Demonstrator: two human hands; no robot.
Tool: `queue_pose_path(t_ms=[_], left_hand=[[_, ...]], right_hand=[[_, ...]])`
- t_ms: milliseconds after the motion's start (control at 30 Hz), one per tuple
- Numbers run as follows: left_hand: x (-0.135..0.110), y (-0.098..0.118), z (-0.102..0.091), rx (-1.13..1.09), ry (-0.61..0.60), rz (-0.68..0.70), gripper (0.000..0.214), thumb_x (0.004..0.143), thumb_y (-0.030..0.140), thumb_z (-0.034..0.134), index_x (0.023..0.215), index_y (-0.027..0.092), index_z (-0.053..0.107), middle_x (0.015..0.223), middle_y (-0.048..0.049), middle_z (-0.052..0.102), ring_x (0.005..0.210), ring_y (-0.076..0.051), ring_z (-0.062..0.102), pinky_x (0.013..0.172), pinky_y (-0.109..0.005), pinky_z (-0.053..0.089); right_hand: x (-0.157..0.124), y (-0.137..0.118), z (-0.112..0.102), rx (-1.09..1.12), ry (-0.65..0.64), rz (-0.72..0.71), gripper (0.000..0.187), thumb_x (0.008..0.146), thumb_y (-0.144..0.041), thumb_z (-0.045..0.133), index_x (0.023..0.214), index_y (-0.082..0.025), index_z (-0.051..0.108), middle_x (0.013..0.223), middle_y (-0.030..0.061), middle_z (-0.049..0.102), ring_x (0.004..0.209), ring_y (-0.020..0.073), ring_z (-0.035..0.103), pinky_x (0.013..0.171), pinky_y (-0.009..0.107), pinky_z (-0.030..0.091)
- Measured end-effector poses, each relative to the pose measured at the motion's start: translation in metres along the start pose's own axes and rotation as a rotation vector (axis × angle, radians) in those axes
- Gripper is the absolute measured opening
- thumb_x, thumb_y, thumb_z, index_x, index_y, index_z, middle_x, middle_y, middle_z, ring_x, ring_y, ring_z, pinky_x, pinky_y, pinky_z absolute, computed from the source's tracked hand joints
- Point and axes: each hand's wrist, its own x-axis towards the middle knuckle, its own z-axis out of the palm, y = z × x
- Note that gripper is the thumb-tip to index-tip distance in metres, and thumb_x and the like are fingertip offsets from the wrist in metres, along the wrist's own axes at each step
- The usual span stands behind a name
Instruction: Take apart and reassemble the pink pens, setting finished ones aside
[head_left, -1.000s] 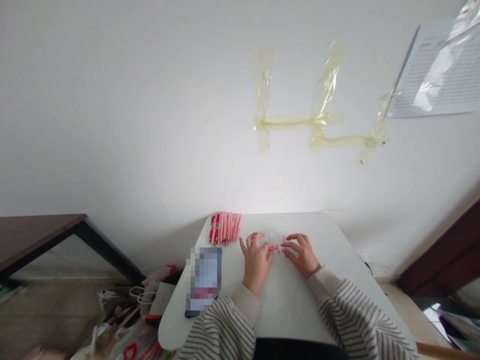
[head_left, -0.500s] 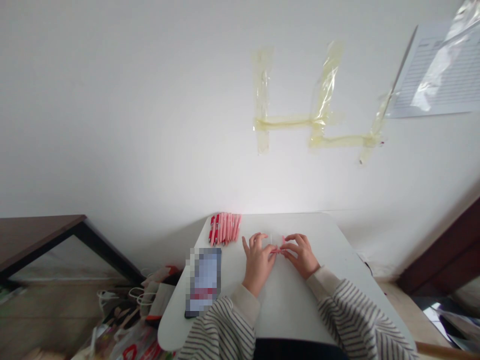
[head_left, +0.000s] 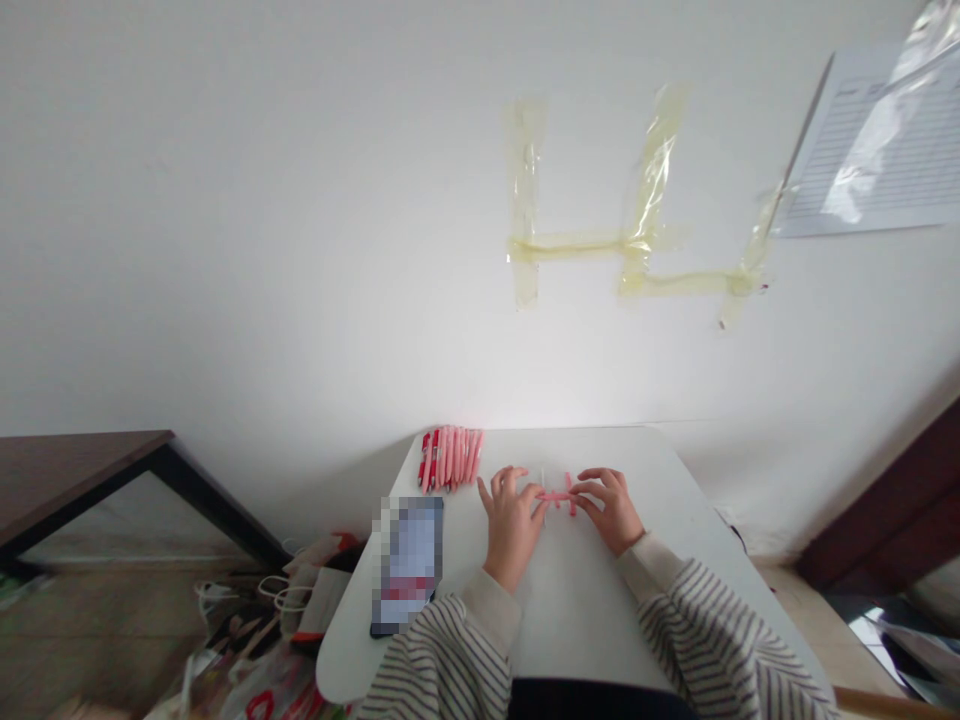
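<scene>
Between my two hands lies a short, slim pink piece, level and side to side; it looks like a pen part. The thumb and index finger of my left hand are closed on its left end, the other fingers raised. My right hand pinches its right end with thumb and fingertips. Another pink piece lies crosswise on the table by the right fingertips. Near the left fingertips is a thin, pale, see-through stick, its lower part passing behind the held piece.
A row of pink and red pens lies at the back left of the white table. A phone with a blurred screen lies left of my forearm. Bags and clutter fill the floor at left. The wall rises right behind the table.
My hands have drawn slightly apart, the right one moving right. More of the pink piece between them and of the crosswise pink piece now shows.
</scene>
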Motion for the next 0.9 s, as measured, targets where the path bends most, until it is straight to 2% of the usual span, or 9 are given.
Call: queue_pose_path(t_ms=[300, 900], left_hand=[[-0.0001, 0.0006, -0.0003, -0.016, 0.041, 0.035, 0.011, 0.085, 0.024, 0.072, 0.095, 0.029, 0.075, 0.126, -0.0055, 0.061, 0.127, -0.027, 0.049, 0.119, -0.068, 0.025], [-0.0004, 0.0042, -0.0017, -0.08, 0.054, 0.055, 0.015, 0.093, 0.034, 0.062, 0.1, 0.032, 0.076, 0.126, -0.0043, 0.061, 0.126, -0.024, 0.05, 0.121, -0.066, 0.023]], right_hand=[[-0.0012, 0.0061, 0.0022, 0.004, -0.003, 0.051, 0.022, 0.093, -0.043, 0.065, 0.091, -0.028, 0.08, 0.103, 0.01, 0.07, 0.104, 0.0284, 0.057, 0.095, 0.051, 0.051], [-0.0044, 0.0089, 0.0049, -0.076, -0.07, 0.004, 0.014, 0.091, -0.03, 0.065, 0.093, -0.028, 0.079, 0.105, 0.0082, 0.07, 0.105, 0.0272, 0.058, 0.096, 0.048, 0.052]])
